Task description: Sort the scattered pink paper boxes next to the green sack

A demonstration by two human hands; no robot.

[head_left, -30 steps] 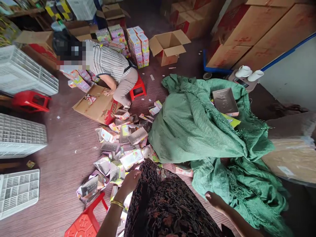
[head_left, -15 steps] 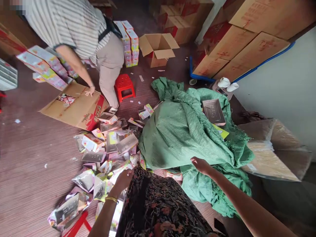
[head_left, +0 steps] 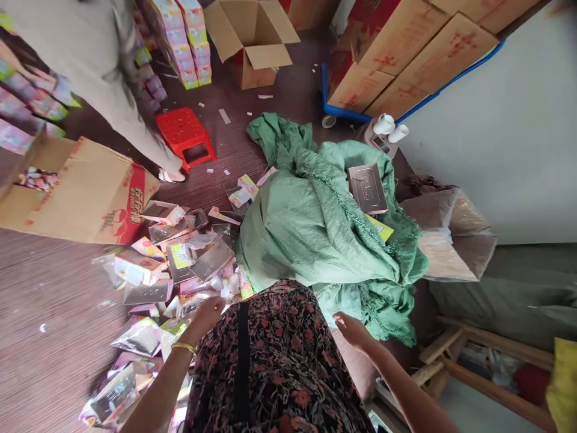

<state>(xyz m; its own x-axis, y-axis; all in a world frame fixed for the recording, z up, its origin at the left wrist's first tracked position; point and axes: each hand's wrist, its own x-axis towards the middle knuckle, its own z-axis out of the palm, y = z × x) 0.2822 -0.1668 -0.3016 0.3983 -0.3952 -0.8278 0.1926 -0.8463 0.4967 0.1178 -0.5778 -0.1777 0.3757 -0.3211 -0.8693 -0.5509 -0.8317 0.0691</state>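
I stand over a heap of flattened silver and coloured cartons [head_left: 180, 264] on the floor. My left hand [head_left: 205, 314], a gold bangle on its wrist, hangs against my dark flowered dress [head_left: 274, 361], fingers curled with nothing visible in them. My right hand [head_left: 354, 331] hovers just below the hem of a big green cloth [head_left: 315, 234], fingers loosely bent and empty. A silver box tray [head_left: 367, 188] lies on top of the cloth.
Another person's legs [head_left: 135, 120] stand by a red stool [head_left: 184, 133] and a large cardboard box [head_left: 76, 192]. Stacked coloured boxes [head_left: 183, 42], an open carton [head_left: 252, 45], big cartons on a blue trolley [head_left: 401, 60], a bagged bundle [head_left: 451, 240] and wooden slats [head_left: 455, 355] surround me.
The view swung right and down. My right hand drew back from the green cloth toward my body. The other person stood up and moved off to the upper left.
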